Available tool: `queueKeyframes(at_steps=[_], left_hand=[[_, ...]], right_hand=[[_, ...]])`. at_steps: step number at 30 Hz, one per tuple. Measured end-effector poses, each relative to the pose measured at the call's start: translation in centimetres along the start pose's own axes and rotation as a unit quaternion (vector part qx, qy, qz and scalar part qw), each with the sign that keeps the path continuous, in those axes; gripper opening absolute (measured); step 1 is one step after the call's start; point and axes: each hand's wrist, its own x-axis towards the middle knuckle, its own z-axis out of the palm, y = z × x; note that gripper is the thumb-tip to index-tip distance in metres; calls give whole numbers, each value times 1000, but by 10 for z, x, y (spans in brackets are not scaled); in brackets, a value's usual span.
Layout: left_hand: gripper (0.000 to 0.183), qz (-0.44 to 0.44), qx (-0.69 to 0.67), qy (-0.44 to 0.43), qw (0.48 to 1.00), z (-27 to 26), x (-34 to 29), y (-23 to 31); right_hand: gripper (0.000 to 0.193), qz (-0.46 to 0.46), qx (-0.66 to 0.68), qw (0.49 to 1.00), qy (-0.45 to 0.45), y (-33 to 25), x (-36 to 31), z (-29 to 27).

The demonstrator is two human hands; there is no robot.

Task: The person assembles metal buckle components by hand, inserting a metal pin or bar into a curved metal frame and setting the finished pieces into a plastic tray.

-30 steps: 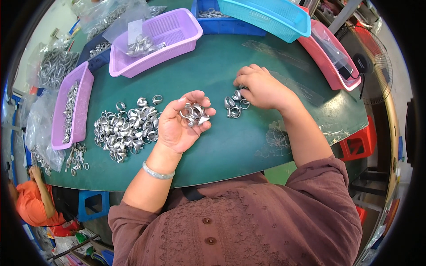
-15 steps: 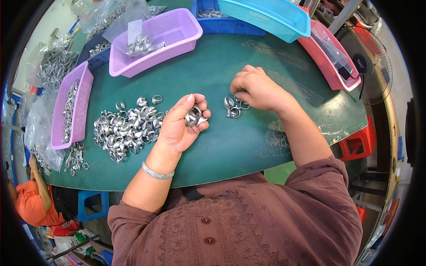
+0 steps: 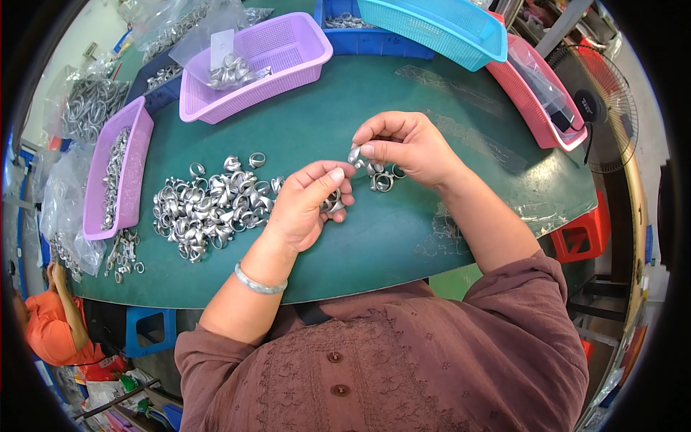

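Observation:
Several silvery metal rings [image 3: 332, 201] sit in the curled fingers of my left hand [image 3: 302, 205], partly covered by them. My right hand [image 3: 410, 147] pinches a single ring [image 3: 353, 154] between thumb and forefinger, just above the left fingertips. Below the right hand lies a small group of rings [image 3: 381, 181] on the green tabletop [image 3: 345, 259], partly hidden by that hand. A large heap of similar rings [image 3: 209, 209] spreads on the table to the left of my left hand.
Purple baskets stand at the left [image 3: 137, 194] and far left [image 3: 216, 108], the latter with a bag of rings. A turquoise basket [image 3: 432, 36], a blue tray [image 3: 389, 45] and a pink basket [image 3: 533, 108] line the far side. A fan [image 3: 597, 108] stands right; a person in orange [image 3: 57, 327] sits left.
My right hand has moved left from the small group to my left hand, with a ring pinched in its fingers. My left hand has turned slightly, its fingertips closer to the right hand.

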Motion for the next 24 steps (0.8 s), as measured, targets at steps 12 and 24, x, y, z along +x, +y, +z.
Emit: queueKeyframes(at_steps=[12, 24], left_hand=[[19, 51, 68, 9, 996, 3, 1, -6], [33, 50, -43, 2, 998, 0, 1, -1]], right_hand=[[10, -78, -124, 989, -31, 7, -5, 12], [16, -95, -317, 944, 13, -2, -3, -5]])
